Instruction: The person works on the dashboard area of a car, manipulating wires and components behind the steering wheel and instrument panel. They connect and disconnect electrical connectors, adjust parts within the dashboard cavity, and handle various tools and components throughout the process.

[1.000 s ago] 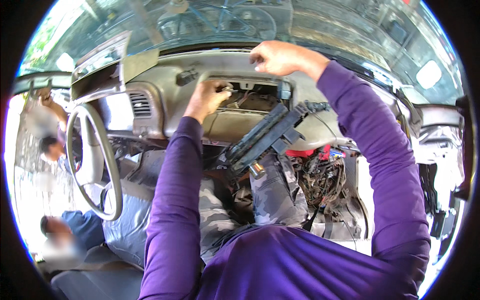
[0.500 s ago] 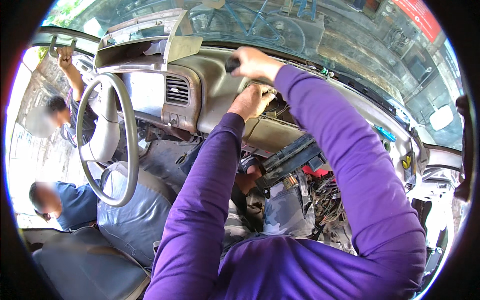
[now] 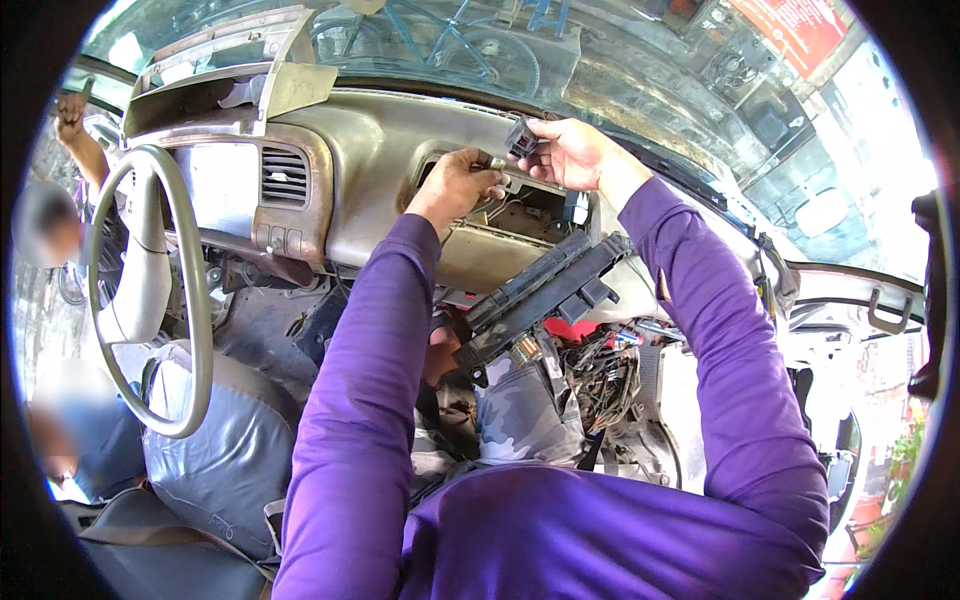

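Between the fingertips of my right hand point(image 3: 578, 155) is a small black plastic block point(image 3: 521, 138) with an open, socket-like face, raised above the dashboard. To its left, my left hand point(image 3: 460, 188) is closed in a pinch at the dashboard opening point(image 3: 530, 215). Something small and pale shows at its fingertips, too small to name. Thin wires run inside the opening, and a black-and-white piece point(image 3: 577, 207) sits at its right end. Below, a long black plastic housing point(image 3: 535, 305) lies tilted across my lap.
The steering wheel point(image 3: 203, 300) and grey seat point(image 3: 215, 450) are at the left. A loose panel point(image 3: 215, 100) stands on the dashboard. A tangle of wires point(image 3: 600, 385) lies right of my legs. Another person's hand point(image 3: 70, 115) grips the far-left door frame; a second person is lower left.
The view has turned right, so the cabin sits further left. My right hand has moved from beyond my left hand to its right, still holding the black block, now turned into view.
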Motion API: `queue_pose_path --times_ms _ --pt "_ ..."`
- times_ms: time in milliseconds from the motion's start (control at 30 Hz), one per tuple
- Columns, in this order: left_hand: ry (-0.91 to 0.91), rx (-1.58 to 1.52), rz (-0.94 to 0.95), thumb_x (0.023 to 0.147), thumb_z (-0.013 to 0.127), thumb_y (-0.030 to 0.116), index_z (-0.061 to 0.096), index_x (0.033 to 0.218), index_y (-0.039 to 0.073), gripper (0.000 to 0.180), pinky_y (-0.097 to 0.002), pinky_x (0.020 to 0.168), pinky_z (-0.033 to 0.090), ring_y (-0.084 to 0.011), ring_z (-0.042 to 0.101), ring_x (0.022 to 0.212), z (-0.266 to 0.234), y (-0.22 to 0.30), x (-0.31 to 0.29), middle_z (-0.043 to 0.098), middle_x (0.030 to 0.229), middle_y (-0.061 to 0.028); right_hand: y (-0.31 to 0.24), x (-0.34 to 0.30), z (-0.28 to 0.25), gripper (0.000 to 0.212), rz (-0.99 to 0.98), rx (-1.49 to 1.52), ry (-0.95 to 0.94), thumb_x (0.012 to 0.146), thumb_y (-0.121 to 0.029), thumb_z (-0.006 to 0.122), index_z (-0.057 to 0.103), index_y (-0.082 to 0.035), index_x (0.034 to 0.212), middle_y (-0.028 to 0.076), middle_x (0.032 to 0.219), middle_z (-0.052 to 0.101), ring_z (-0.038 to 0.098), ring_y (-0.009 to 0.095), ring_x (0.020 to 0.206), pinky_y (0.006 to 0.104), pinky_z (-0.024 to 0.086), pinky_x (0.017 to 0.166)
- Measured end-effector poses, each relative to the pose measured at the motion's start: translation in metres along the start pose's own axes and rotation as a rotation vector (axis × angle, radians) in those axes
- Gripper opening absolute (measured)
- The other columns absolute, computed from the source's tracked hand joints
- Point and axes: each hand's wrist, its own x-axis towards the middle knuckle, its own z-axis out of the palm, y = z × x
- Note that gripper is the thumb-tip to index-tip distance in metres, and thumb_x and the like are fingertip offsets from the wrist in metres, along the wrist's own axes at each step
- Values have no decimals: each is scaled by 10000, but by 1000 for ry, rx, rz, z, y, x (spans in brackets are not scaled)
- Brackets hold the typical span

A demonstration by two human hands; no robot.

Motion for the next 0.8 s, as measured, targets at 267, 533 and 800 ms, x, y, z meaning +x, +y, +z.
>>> queue_pose_path --times_ms 267,533,800 --pt "-5 51 -76 1026 634 95 660 1264 -57 283 -256 742 573 -123 713 851 3 4 -5 734 1034 -70 11 16 -18 312 -1 100 8 1127 -252 423 601 -6 1197 142 1053 701 691 263 912 391 605 800" --pt "10 6 -71 1053 596 123 634 1304 -53 309 -262 740 586 -125 727 852 4 8 -8 731 1057 -69 11 21 -19 319 -10 102 -2 1131 -249 403 594 -6 1211 150 1063 700 697 277 931 406 610 837" --pt "-1 51 -77 1053 613 144 636 1304 -42 314 -272 737 590 -132 738 864 0 4 -2 732 1062 -65 7 17 -5 317 -6 42 73 1129 -233 406 581 14 1225 168 1098 690 690 284 936 408 605 850"
